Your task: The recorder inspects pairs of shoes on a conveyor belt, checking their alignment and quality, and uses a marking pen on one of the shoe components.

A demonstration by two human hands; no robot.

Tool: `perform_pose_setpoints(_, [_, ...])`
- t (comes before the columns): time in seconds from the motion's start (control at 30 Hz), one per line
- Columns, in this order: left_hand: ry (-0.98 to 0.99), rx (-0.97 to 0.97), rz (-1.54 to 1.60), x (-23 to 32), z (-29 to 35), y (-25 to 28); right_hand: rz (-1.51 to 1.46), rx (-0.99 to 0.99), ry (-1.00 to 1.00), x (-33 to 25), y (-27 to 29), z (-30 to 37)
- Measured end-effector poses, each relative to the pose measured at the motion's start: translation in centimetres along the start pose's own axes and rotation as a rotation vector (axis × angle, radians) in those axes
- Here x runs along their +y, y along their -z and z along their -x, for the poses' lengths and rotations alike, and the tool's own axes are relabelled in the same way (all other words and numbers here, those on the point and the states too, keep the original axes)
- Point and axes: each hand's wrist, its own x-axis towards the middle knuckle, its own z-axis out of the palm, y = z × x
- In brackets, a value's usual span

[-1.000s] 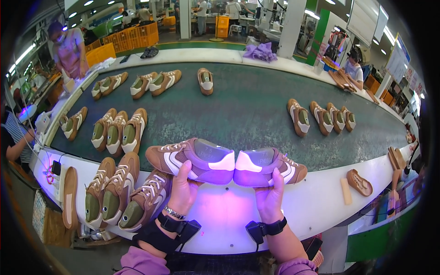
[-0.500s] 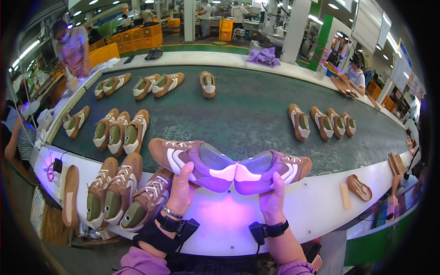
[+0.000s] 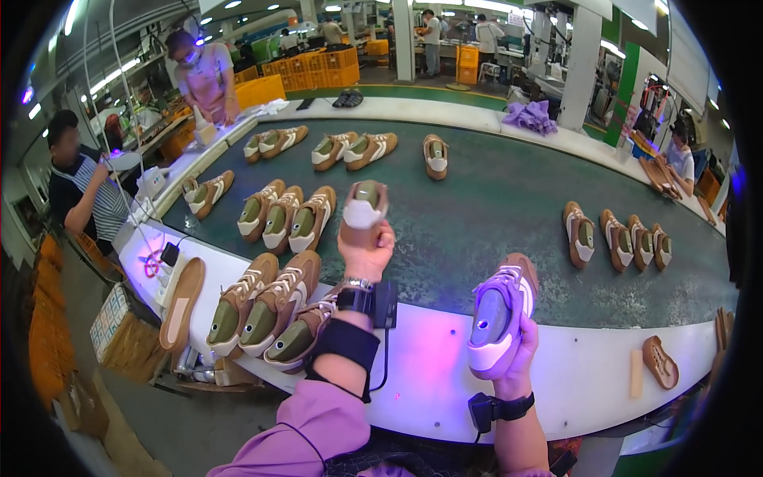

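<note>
My left hand (image 3: 370,256) reaches out over the dark green belt, gripping a brown sneaker (image 3: 364,216) by its heel end; the shoe is slightly blurred. In my right hand (image 3: 521,367), above the white table edge, a second brown sneaker (image 3: 494,318) points away from me, its pale heel toward me and purple light on it. Green shoe lasts fill both shoes. Left of my left forearm, three more laced sneakers (image 3: 274,306) stand on the white edge, the nearest partly covered by my arm. Beyond them, a group of three sneakers (image 3: 288,219) rests on the belt.
Several sneakers (image 3: 350,151) stand at the belt's far side, and another row (image 3: 628,238) at right. A loose sole (image 3: 183,304) lies at left, another sole (image 3: 660,362) at right. Purple cloth (image 3: 531,117) sits on the far rim. Co-workers (image 3: 87,179) are at the left and right sides.
The two sneakers, earlier held heel to heel before me, are now apart. My left hand has carried its shoe forward over the belt; my right has turned its shoe toe-away. The view has swung left.
</note>
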Motion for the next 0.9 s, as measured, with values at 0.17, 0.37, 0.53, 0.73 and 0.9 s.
perform_pose_setpoints(0.17, [0.042, 0.251, -0.052, -5.3, 1.7, 1.0, -0.029, 0.032, 0.007, -0.6, 2.0, -0.9])
perform_pose_setpoints(0.37, [0.225, 0.214, -0.203, -5.6, 5.0, 5.2, -0.157, 0.014, -0.122, 0.2, 2.5, -0.6])
perform_pose_setpoints(0.53, [0.331, 0.173, -0.269, -5.8, 5.1, 5.2, -0.114, 0.057, -0.283, 0.4, 1.9, -1.2])
perform_pose_setpoints(0.73, [0.328, 0.15, -0.28, -5.9, 5.8, 2.4, 0.032, -0.2, -0.078, -3.1, -1.6, -17.9])
perform_pose_setpoints(0.9, [0.317, 0.147, -0.307, -5.4, 5.6, 3.1, 0.146, 0.143, 0.042, -3.4, -5.3, -30.6])
